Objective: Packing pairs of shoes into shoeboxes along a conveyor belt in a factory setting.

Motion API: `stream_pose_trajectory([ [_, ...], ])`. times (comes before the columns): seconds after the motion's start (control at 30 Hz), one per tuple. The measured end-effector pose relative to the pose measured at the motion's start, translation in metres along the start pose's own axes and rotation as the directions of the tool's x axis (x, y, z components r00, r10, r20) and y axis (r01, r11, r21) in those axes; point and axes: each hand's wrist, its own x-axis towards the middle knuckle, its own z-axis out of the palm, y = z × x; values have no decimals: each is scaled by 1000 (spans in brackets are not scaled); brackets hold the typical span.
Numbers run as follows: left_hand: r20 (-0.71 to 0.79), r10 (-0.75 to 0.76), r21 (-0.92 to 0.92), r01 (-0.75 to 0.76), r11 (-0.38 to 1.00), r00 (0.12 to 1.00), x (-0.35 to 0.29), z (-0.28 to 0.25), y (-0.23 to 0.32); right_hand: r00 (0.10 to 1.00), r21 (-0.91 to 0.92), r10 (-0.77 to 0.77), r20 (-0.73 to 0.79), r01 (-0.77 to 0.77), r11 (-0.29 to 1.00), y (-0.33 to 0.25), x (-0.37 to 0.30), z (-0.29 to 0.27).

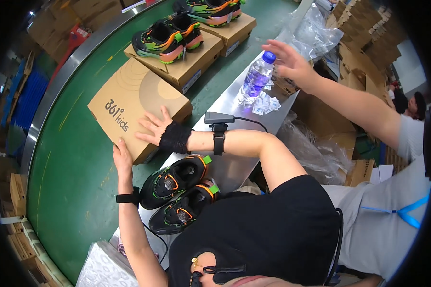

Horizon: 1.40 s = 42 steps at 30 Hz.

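Note:
A closed brown cardboard shoebox (129, 103) with dark print and curved lines on its lid lies in front of me. My right hand (154, 127) rests on the lid near its right end, open, with its fingers spread. At the box's near edge is my left hand (123, 155), its visible fingers stretched out and touching the edge. Both hands wear dark wrist straps. Just nearer to me, a pair of black sneakers (182, 193) with orange and green trim stands on the metal ledge.
Other shoeboxes (203, 55) with sneakers (163, 40) on top stand farther along the green conveyor belt (64, 191). A co-worker's hand (289, 62) reaches beside a water bottle (257, 79); small white packets (266, 104) lie by it. Clear plastic bags (311, 148) hang at the right.

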Motion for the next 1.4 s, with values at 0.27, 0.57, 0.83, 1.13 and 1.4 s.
stream_pose_trajectory([
  [0.27,11,6,-3,-6,1000,1000,2,-4,2,998,-48,-30,-56,27,998,1,-1,-3],
  [0.57,266,-129,-161,176,971,955,-2,26,32,993,-128,-20,-113,5,992,47,-19,-2],
  [0.83,381,-55,-252,161,954,923,17,45,82,966,25,257,-6,-257,966,116,-7,-41],
  [1.13,143,169,148,-190,971,975,-24,-31,90,903,465,387,-187,-266,844,44,11,-55],
  [1.4,47,-144,60,141,988,989,-65,-77,36,920,580,336,-201,-165,797,-8,31,-44],
])
